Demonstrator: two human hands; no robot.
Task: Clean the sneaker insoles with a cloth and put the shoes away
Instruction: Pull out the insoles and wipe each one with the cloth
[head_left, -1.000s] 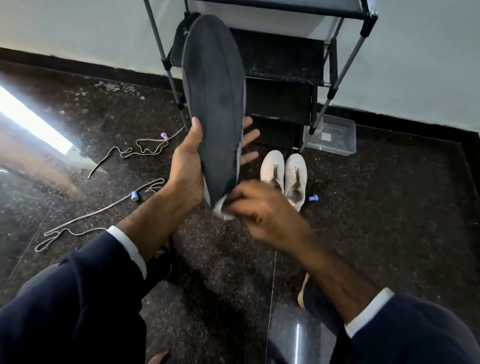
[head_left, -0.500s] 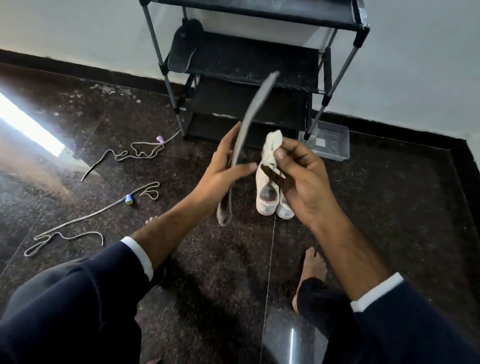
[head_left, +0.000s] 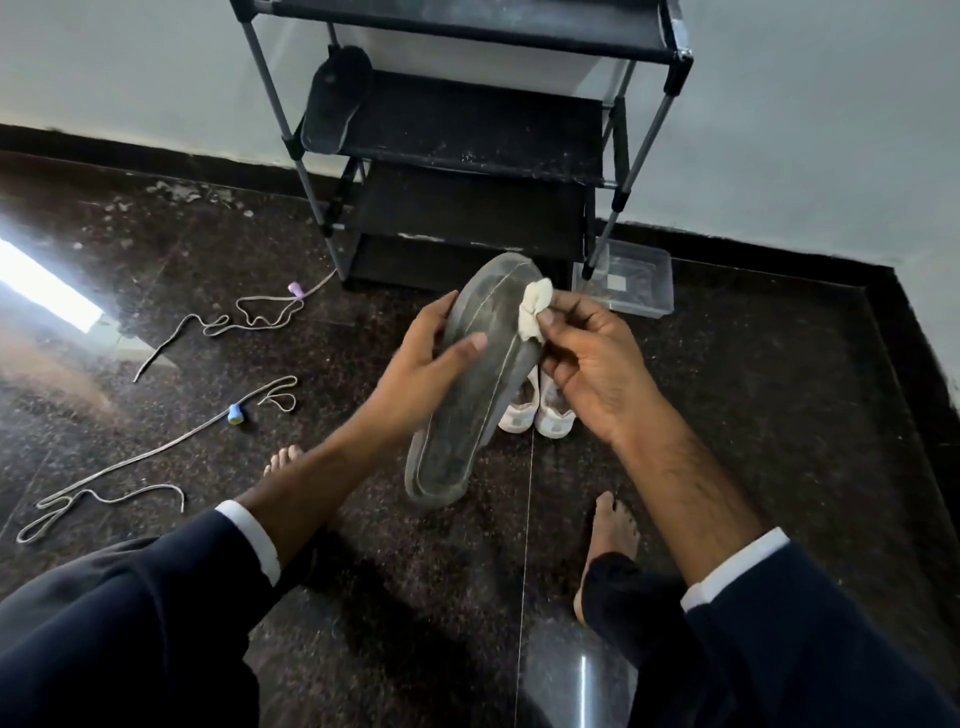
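- Head view, looking down: my left hand (head_left: 431, 358) is closed round a grey insole (head_left: 475, 379), thumb across its upper face, fingers behind its left edge. The insole slants from toe, up and away, to heel, down and toward me.
- My right hand (head_left: 592, 364) pinches a small white cloth (head_left: 532, 312) between thumb and fingertips; the cloth is touching the insole's right edge near the toe.
- Insole surface: dull grey, scuffed, with a pale seam running its length.
- A pair of white sneakers (head_left: 537, 410) stands on the floor just beyond and below my right hand, partly hidden by the insole and my wrist.
- Floor (head_left: 727, 415): dark speckled polished stone, glossy, with a thin joint line running toward me under the sneakers. A bright patch of light falls well to the left of my left hand.
- Two laces (head_left: 156, 452) lie loose on the floor left of my left hand, each with a small coloured piece on it.
- Beyond both hands stands a black shoe rack (head_left: 467, 130) on grey poles, against a pale wall (head_left: 805, 130) with a dark skirting. A second dark insole (head_left: 335, 98) leans at the left end of its middle shelf; the shelves look dusty.
- A clear plastic tray (head_left: 636, 283) sits at the rack's right foot, beyond my right hand.
- My bare feet rest on the floor beneath both forearms.
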